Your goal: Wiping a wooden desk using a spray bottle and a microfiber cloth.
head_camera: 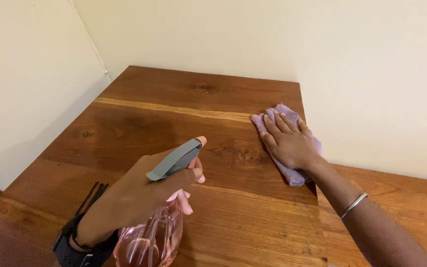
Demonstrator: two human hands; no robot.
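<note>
Left hand (139,195) grips a spray bottle (156,232) low in view, over the near part of the wood surface (139,123); fingers closed round the neck, grey trigger (176,159) pointing toward the far wall. Right hand (287,143) lies open, flat on a lilac cloth (292,173) near the surface's right edge.

Risks: nozzle aimed past the cloth, so mist could hit the wall; the cloth could slip off that edge.

Bottle is clear pink; no label visible.
</note>
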